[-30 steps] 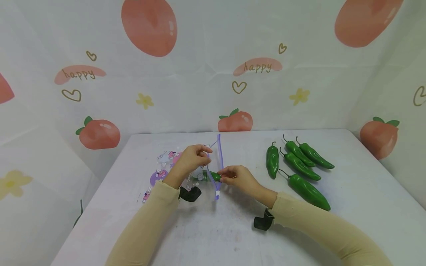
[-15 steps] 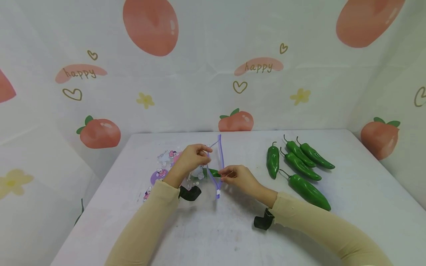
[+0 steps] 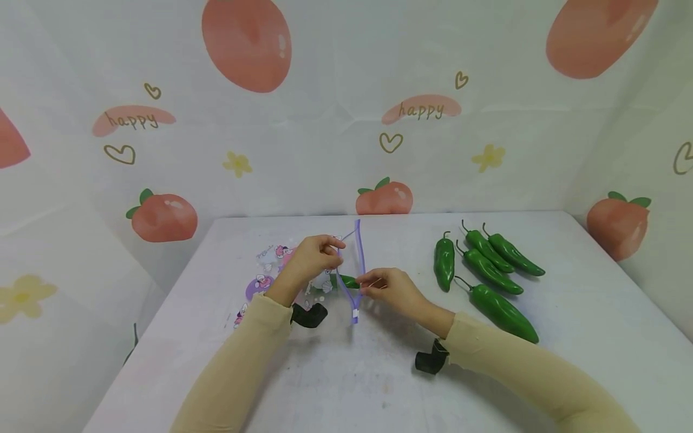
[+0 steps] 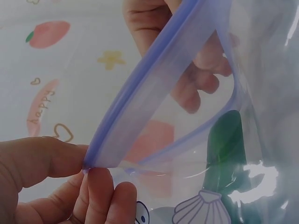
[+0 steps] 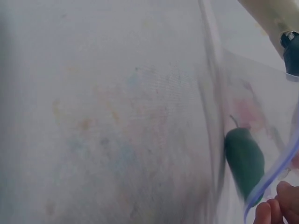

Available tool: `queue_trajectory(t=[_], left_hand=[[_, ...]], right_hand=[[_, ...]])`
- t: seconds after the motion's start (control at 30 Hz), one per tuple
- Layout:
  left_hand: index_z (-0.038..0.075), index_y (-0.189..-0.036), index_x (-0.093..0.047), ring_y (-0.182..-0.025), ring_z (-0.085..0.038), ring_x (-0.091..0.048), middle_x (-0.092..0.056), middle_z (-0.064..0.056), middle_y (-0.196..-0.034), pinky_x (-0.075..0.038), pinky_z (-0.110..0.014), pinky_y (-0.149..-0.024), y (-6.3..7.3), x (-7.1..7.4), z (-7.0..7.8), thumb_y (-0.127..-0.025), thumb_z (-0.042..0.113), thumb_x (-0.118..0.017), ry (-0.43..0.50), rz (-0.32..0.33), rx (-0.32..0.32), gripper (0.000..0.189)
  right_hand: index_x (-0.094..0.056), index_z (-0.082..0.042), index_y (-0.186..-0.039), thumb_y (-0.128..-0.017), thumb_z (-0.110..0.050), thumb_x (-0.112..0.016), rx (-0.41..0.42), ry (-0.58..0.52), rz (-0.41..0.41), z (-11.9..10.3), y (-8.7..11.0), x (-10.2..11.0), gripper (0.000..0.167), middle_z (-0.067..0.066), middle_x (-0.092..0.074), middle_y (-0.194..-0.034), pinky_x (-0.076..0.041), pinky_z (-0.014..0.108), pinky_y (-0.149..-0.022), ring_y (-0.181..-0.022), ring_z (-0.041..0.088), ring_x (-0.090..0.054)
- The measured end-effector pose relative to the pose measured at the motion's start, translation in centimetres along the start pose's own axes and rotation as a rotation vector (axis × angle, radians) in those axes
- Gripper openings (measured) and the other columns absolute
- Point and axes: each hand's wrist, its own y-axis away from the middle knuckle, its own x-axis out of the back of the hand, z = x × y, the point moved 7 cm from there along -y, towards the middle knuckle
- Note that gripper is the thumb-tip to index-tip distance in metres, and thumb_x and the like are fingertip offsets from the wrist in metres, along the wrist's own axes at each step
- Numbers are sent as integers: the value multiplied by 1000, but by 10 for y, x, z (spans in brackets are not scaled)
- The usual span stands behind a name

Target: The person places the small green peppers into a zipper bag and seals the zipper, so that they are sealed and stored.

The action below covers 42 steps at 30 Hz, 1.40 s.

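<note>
A clear printed zip bag (image 3: 262, 288) with a purple rim lies on its side at left of centre, its mouth held apart. Thumb and fingers of my left hand (image 3: 311, 264) pinch the rim, seen close in the left wrist view. Fingertips of my right hand (image 3: 397, 294) meet at the opposite side of the mouth, where they appear to pinch the rim; part of the grip is hidden. Inside the bag lies a green chili pepper (image 3: 348, 281), its tip close to the right fingers. In the right wrist view the pepper (image 5: 245, 158) shows through the plastic.
Several green chili peppers (image 3: 489, 270) lie on the white table (image 3: 379, 385) to the right of my right hand. A white slider (image 3: 355, 313) sits at the rim's near end. A printed cloth (image 3: 314, 132) hangs behind the table.
The pepper in the bag has shifted slightly up and left, away from the right fingertips. The left hand, right hand and loose peppers stay almost where they were.
</note>
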Motion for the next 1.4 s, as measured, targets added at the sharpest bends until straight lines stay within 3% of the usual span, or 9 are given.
queue_trajectory(t=[0.53, 0.9, 1.13, 1.4], left_hand=[[6, -116, -64, -77, -17, -58, -59, -5, -86, -50, -27, -74, 0, 0, -2, -86, 8, -65, 9, -6, 10, 30], [5, -116, -64, -77, -16, -56, -58, -4, -85, -49, -28, -73, -1, 0, -3, -86, 8, -65, 7, -13, -2, 30], [5, -116, -64, -76, -16, -56, -58, -4, -85, -49, -28, -72, 0, 1, -1, -85, 8, -65, 9, -13, -9, 31], [8, -116, -65, -78, -17, -57, -58, -4, -85, -49, -27, -74, -1, 0, -3, -85, 9, -66, 2, -8, 14, 31]], right_hand=[[-68, -1, -116, -88, -13, -69, 6, -1, 67, 1, 11, 38, 31, 16, -69, -111, -55, 36, -83, -98, 25, -67], [-68, -6, -118, -88, -17, -70, 12, 2, 141, 1, 19, 71, 32, 15, -68, -116, -54, 39, -86, -101, 26, -67], [-66, -5, -121, -89, -18, -69, 37, 2, 180, -4, 23, 88, 34, 16, -69, -114, -53, 25, -81, -101, 27, -66], [-63, -7, -125, -91, -24, -67, 13, 36, 207, -5, 27, 107, 39, 14, -65, -123, -51, 21, -81, -104, 27, -65]])
